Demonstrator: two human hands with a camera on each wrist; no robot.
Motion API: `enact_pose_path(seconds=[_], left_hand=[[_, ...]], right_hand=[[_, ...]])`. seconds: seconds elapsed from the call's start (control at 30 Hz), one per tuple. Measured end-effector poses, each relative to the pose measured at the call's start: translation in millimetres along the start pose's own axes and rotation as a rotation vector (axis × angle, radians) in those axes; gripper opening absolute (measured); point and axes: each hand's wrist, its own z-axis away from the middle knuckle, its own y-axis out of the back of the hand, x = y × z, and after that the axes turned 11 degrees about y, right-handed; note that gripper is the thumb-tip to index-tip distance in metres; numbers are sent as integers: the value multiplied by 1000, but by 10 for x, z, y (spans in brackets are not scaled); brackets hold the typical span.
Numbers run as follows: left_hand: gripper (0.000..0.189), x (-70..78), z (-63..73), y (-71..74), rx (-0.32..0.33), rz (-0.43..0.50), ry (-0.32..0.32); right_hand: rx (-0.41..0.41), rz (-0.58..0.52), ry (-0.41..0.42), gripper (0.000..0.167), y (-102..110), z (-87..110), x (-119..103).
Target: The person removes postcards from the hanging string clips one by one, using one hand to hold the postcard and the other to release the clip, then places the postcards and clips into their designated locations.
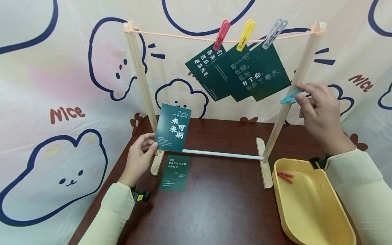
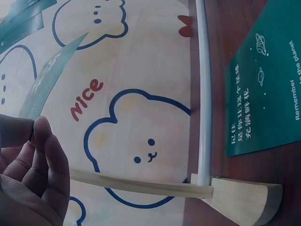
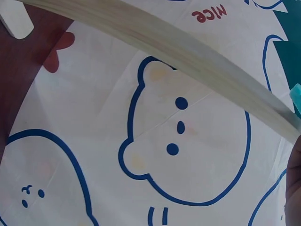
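Between thumb and fingers my left hand [image 1: 141,154] pinches a green card [image 1: 173,127] by its lower left edge, raised above the table. My right hand [image 1: 321,114] pinches a light blue clothespin [image 1: 290,97] in front of the rack's right post. From the peach string [image 1: 183,36] hang three overlapping green cards, held by a pink clothespin [image 1: 222,35], a yellow clothespin [image 1: 246,35] and a grey clothespin [image 1: 274,34]. Another green card [image 1: 175,173] lies flat on the table below the raised one. In the right wrist view only the edge of the right hand [image 3: 294,183] shows.
The wooden rack's left post [image 1: 142,78] and right post [image 1: 280,129] stand on feet joined by a white rod [image 1: 223,154]. A yellow basket [image 1: 315,204] with red clothespins [image 1: 285,177] sits at the right on the brown table [image 1: 220,207]. A patterned cloth [image 1: 73,163] hangs behind.
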Motion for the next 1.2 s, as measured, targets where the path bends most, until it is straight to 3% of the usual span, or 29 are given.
enact_pose_path(seconds=[0.77, 1.2], left_hand=[[32, -125, 158, 32, 12, -8, 94], [31, -179, 237, 32, -3, -18, 143]], right_hand=[[-32, -19, -77, 30, -4, 351, 170], [-55, -7, -136, 32, -28, 661, 310]])
